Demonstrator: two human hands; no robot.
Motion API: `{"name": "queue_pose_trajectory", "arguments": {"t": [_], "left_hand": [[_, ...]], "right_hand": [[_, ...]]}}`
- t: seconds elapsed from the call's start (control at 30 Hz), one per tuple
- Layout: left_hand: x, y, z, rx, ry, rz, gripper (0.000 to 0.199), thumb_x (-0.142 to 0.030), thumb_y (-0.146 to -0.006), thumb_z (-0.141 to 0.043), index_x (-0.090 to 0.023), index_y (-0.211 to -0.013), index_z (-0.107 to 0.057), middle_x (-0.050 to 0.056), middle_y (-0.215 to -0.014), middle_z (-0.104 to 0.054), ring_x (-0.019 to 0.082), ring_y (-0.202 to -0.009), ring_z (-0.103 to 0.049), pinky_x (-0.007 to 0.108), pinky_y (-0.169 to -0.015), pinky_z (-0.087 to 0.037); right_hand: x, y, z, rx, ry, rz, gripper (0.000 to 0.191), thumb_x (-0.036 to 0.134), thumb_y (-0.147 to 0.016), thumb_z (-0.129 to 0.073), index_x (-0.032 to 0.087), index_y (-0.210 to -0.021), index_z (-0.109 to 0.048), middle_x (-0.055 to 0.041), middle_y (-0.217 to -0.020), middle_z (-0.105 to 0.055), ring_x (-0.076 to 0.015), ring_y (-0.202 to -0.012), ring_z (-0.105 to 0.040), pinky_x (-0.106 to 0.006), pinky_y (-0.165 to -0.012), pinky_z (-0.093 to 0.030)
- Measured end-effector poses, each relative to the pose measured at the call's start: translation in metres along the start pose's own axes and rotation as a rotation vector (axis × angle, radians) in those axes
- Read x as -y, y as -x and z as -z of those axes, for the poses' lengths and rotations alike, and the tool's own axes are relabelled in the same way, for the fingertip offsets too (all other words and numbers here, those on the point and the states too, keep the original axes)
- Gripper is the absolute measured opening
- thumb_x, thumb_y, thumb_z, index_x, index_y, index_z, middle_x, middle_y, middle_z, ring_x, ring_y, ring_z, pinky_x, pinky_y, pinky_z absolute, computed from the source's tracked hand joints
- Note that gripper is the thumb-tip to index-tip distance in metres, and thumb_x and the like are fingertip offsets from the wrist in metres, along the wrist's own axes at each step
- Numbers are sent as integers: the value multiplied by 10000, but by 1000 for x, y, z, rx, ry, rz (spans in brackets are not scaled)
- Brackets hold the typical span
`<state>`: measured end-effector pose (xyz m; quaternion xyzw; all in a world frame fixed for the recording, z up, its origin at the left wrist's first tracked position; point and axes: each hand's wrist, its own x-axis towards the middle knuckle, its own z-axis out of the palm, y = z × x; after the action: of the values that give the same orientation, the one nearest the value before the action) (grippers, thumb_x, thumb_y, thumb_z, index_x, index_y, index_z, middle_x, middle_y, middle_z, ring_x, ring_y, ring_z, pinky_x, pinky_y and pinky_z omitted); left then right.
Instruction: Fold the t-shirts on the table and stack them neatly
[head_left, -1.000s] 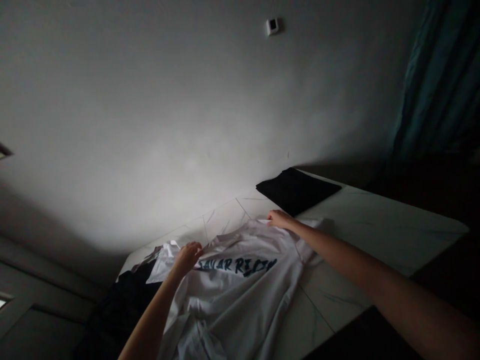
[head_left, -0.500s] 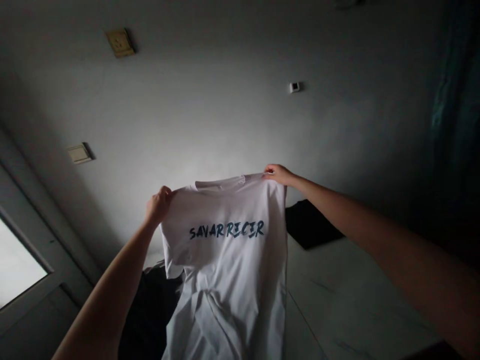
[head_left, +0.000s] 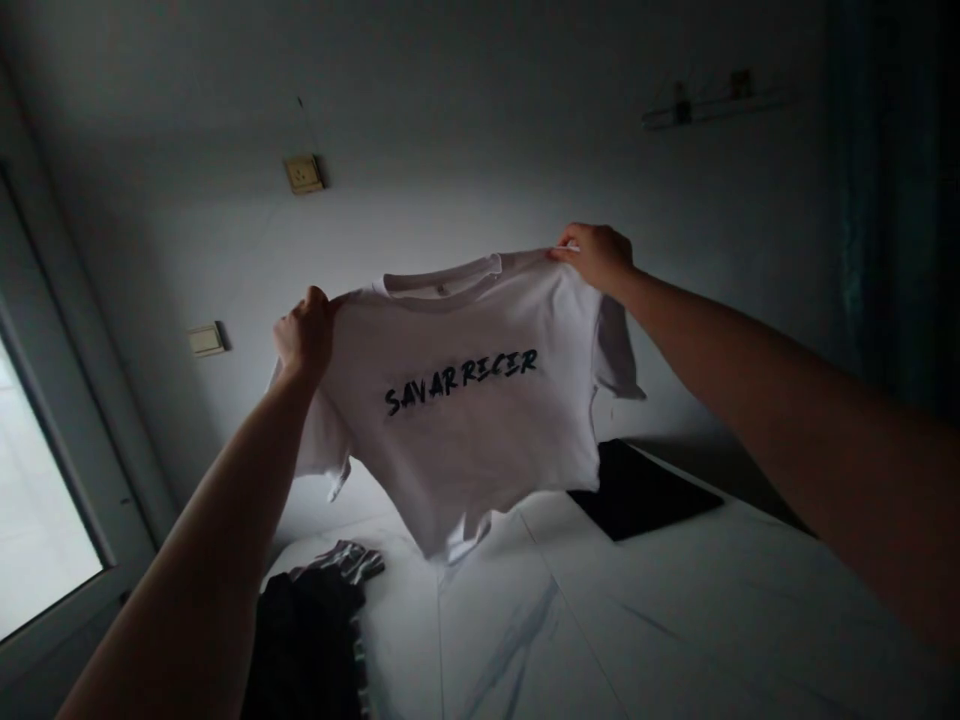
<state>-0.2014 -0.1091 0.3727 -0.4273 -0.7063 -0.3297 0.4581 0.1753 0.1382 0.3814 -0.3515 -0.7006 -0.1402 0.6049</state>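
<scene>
Clock centre: the white T-shirt point(head_left: 465, 400), held between my left hand point(head_left: 304, 335) and my right hand point(head_left: 592, 255).
Free at 12 o'clock: open air up to the grey wall point(head_left: 465, 110).
Free at 6 o'clock: a gap under the shirt's hem, above the marble tabletop point(head_left: 637, 620).
Obstacle at 7 o'clock: the dark garment point(head_left: 307, 640) on the tabletop.
Obstacle at 4 o'clock: the folded black cloth point(head_left: 641, 490), near the shirt's lower right edge.
Obstacle at 9 o'clock: the window frame point(head_left: 82, 400), well past my left hand.
Obstacle at 3 o'clock: the dark curtain point(head_left: 892, 200), past my right arm.
</scene>
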Motion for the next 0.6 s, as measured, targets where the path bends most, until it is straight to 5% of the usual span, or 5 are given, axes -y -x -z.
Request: {"name": "queue_pose_trajectory", "arguments": {"t": [0.2,0.33,0.43,0.6], "left_hand": [[-9,2,35,-7,62,-43,438,-544,-975,-429,-162,-1091,-608,95,-975,-683,294,-928,-641,362,-789,-465],[-6,40,58,52,198,-55,296,-434,-934,-521,-169,-989,-638,57,-898,-693,212,-852,-657,299,-766,-471],[7,121,66,276,335,-56,299,-430,-883,-497,-192,-993,-642,36,-871,-699,162,-757,-644,253,-679,-473],[29,316,82,1064,550,-70,295,-527,-746,-526,-342,-872,-719,-5,-844,-749,225,-725,-697,326,-642,-552]], "right_hand": [[16,7,55,121,52,48,516,584,-928,-522,103,-993,-694,-132,-1017,-673,-237,-986,-604,-375,-842,-405],[23,48,91,286,40,35,652,579,-951,-396,-9,-1004,-673,-131,-973,-669,-174,-932,-581,-322,-785,-365],[10,119,111,537,-97,-54,481,559,-873,-575,93,-885,-694,-58,-811,-663,-145,-760,-553,-280,-717,-374],[-21,291,152,1186,-420,-418,382,568,-663,-752,215,-567,-639,-35,-611,-580,-158,-588,-495,-283,-578,-381]]}}
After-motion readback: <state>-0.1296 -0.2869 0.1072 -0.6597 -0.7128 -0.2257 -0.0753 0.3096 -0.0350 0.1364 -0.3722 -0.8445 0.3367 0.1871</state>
